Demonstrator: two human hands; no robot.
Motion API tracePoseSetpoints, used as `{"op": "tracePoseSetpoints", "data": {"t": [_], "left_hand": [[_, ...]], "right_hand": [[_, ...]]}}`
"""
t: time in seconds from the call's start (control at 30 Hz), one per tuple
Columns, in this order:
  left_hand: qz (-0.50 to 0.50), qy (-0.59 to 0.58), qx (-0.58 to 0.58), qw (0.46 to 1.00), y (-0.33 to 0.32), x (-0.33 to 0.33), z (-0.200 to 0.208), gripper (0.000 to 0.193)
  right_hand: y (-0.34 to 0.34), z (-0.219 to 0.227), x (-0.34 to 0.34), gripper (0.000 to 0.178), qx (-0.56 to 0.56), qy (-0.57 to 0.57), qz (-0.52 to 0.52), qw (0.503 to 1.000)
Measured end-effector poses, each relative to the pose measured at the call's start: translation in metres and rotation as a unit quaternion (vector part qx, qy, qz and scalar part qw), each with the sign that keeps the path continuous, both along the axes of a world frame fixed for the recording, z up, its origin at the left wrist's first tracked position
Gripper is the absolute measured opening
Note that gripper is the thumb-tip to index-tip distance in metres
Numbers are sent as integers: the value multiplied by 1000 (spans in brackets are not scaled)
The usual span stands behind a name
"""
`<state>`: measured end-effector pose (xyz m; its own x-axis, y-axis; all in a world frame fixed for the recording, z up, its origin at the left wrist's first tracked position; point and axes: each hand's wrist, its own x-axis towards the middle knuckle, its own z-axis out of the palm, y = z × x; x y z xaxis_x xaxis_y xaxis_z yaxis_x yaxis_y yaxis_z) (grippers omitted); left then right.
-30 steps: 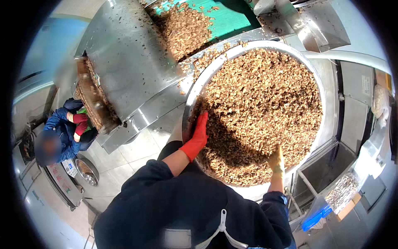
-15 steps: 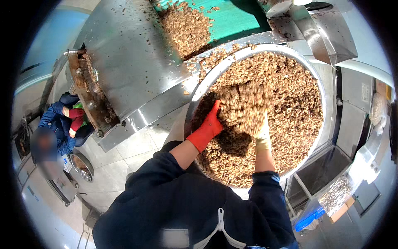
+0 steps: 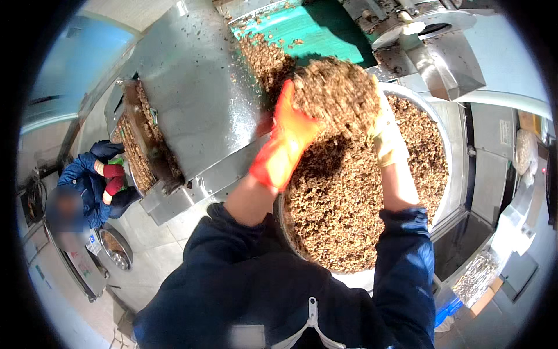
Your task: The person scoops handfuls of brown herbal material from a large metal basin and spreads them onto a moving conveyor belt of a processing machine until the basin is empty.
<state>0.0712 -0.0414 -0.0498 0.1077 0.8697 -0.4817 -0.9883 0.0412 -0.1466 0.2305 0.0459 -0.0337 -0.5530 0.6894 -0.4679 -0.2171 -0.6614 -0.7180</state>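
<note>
A big heap of small brown flaky pieces (image 3: 336,96) is held up between my two hands, slightly smeared by motion. My left hand (image 3: 290,125), in a red-orange glove, cups its left side. On the right side my right hand (image 3: 388,129), in a pale yellow glove, presses against it; some of its fingers are hidden by the heap. Both hands are raised over the far part of a wide round metal tub (image 3: 444,157), which is full of the same loose pieces (image 3: 343,215). The exact kind of the pieces is unclear.
Beyond the tub lies a green belt (image 3: 325,29) with more brown pieces, beside a metal machine table (image 3: 192,75). A metal chute (image 3: 447,67) stands at the far right. At the left a person (image 3: 93,180) in red gloves sits near a metal bowl (image 3: 115,247).
Both my hands have lifted the heap up and away from me, from within the tub toward the green belt. The view has shifted a little.
</note>
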Motion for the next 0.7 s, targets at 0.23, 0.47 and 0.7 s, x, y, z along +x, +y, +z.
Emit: {"op": "tracePoseSetpoints", "data": {"t": [0.23, 0.47, 0.7], "left_hand": [[-17, 239, -60, 969, 13, -46, 20, 87], [-188, 207, -116, 953, -100, 35, -34, 67], [-386, 238, -255, 854, -232, 74, -106, 81]], "right_hand": [[6, 20, -18, 103, 19, -14, -67, 997], [-131, 33, 167, 87, 22, -261, -74, 962], [-345, -65, 448, 69, -227, -385, -214, 868]]}}
